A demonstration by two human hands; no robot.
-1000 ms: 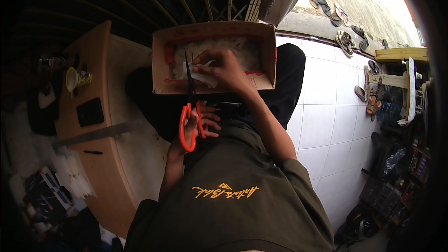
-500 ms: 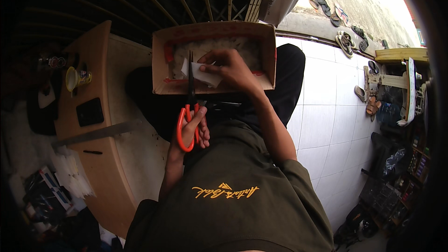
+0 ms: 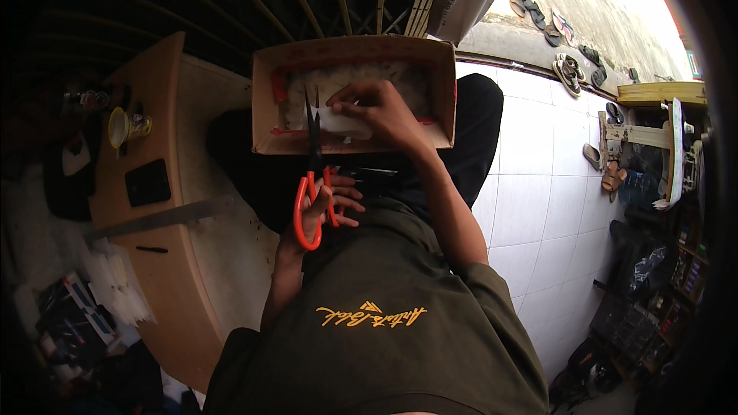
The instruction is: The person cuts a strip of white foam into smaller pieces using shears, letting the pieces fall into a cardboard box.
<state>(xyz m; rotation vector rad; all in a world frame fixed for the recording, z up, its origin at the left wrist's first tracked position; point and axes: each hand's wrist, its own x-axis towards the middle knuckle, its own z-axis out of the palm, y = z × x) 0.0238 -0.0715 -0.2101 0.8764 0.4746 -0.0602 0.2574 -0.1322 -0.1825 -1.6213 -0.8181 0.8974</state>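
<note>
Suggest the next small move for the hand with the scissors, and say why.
Probably close the scissors gently: the left hand holds them with blades parted, and the right hand holds white paper at the blades, over the cardboard box. Whether the paper sits between them is unclear.

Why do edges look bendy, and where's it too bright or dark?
Head view: the fisheye lens makes the wooden tabletop look curved; head view: daylight washes out the ground outside; head view: the folding gate sits in shadow; head view: scissors fairly clear.
</note>
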